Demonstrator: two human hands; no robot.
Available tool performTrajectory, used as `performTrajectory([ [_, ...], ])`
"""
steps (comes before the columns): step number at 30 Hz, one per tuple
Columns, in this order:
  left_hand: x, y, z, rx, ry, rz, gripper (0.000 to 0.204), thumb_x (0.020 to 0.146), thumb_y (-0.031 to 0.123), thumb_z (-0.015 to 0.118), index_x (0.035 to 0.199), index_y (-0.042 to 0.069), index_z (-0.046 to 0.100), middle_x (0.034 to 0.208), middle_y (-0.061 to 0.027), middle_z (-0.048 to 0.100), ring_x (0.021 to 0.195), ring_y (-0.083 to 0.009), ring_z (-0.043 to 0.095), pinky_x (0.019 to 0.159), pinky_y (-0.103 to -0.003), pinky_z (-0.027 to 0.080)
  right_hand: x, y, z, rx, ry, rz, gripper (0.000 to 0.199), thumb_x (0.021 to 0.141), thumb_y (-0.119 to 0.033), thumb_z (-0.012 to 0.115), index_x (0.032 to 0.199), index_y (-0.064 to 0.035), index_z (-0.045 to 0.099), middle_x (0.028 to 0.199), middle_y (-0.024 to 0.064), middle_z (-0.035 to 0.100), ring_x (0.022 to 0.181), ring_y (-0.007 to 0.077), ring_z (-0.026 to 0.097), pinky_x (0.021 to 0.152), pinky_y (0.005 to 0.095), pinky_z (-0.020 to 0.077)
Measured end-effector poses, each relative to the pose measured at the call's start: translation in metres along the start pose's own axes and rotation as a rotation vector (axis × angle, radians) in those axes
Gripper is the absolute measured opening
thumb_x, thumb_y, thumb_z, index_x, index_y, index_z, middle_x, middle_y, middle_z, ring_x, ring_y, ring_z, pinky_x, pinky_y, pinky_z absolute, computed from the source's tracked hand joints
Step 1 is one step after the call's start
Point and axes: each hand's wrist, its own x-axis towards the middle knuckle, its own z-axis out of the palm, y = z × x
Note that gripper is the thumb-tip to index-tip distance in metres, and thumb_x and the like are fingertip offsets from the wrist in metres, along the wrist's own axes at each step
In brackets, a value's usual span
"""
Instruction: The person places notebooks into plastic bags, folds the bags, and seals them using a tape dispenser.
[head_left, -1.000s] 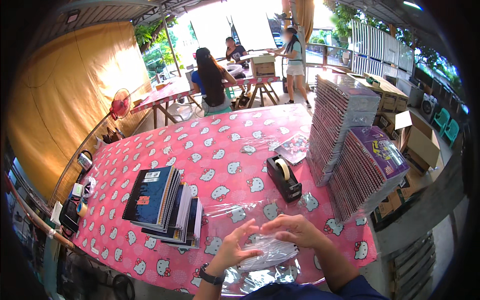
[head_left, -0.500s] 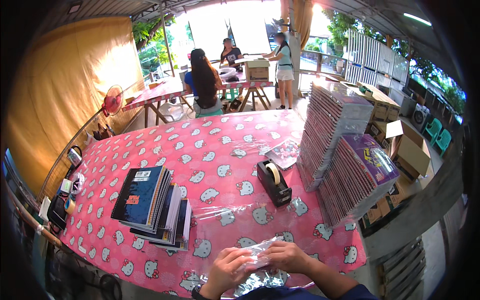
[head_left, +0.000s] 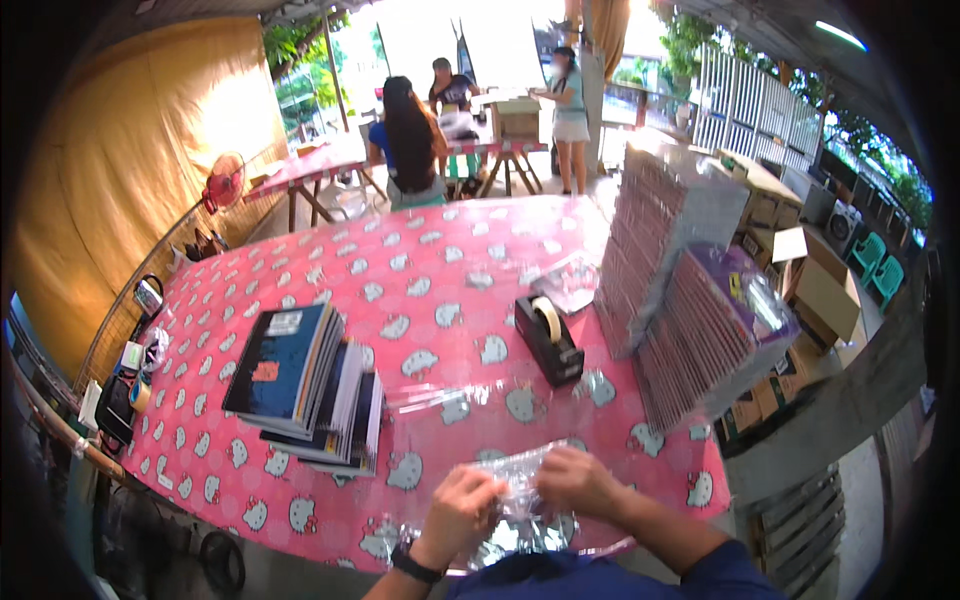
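Observation:
Near the table's front edge, my left hand (head_left: 462,508) and my right hand (head_left: 580,484) pinch a crinkled piece of clear plastic film (head_left: 518,474) from either side. Its shiny lower part spreads over the edge close to my body. Whether anything is inside the film, I cannot tell. To the left lies a stack of spiral notebooks (head_left: 282,362) with dark blue covers, its lower layers offset to the right. A black tape dispenser (head_left: 560,362) with a roll of tape stands beyond my right hand.
Two tall stacks of plastic-wrapped notebooks, one greyish (head_left: 660,255) and one purple-topped (head_left: 700,350), rise at the table's right side. The pink patterned tablecloth (head_left: 420,330) lies between. Open cardboard boxes (head_left: 825,290) stand beyond. Several people work at a far table (head_left: 320,162).
My hands have drawn slightly apart, stretching the film between them, and the right forearm has shifted up. The view has tilted down a little. The notebooks and dispenser stay put on the table.

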Motion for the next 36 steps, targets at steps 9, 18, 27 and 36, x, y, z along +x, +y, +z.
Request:
performTrajectory([
  [9, 0.018, -0.011, 0.008, -0.002, -0.076, -0.161, 0.018, 0.07, 0.015, 0.072, 0.084, 0.005, 0.065, 0.076, -0.0094, 0.058, 0.069, -0.0284, 0.054, 0.061, -0.038, 0.046, 0.016, 0.006, -0.005, 0.113, -0.135, 0.212, 0.018, 0.076, -0.022, 0.064, 0.077, -0.0059, 0.056, 0.076, 0.01, 0.054, 0.077, 0.0278, 0.055, 0.07, 0.0386, 0.044],
  [18, 0.042, -0.048, 0.01, -0.435, -0.18, -0.444, 0.021, 0.075, 0.021, 0.073, 0.086, 0.003, 0.072, 0.072, -0.0039, 0.06, 0.064, -0.0101, 0.054, 0.056, -0.027, 0.042, 0.039, 0.042, 0.011, 0.351, -0.038, 0.471, 0.024, 0.071, -0.021, 0.074, 0.075, -0.0008, 0.063, 0.069, 0.0095, 0.057, 0.069, 0.0229, 0.057, 0.063, 0.0334, 0.0453],
  [27, 0.027, -0.058, 0.016, -0.197, -0.03, -0.136, 0.009, 0.072, 0.013, 0.071, 0.073, 0.005, 0.066, 0.067, -0.0081, 0.057, 0.066, -0.0219, 0.055, 0.058, -0.034, 0.044, 0.028, 0.026, 0.033, 0.195, 0.116, 0.278, 0.01, 0.072, -0.01, 0.067, 0.076, -0.0034, 0.061, 0.071, 0.0103, 0.055, 0.073, 0.03, 0.056, 0.064, 0.0385, 0.045],
  [36, -0.073, -0.043, 0.077, -0.121, -0.206, -0.691, 0.013, 0.069, 0.017, 0.072, 0.075, 0.009, 0.064, 0.069, -0.0055, 0.058, 0.071, -0.024, 0.057, 0.065, -0.035, 0.048, -0.046, 0.002, 0.111, 0.214, -0.155, 0.526, 0.027, 0.07, -0.025, 0.072, 0.078, -0.0056, 0.055, 0.076, 0.007, 0.056, 0.078, 0.029, 0.059, 0.065, 0.039, 0.0476],
])
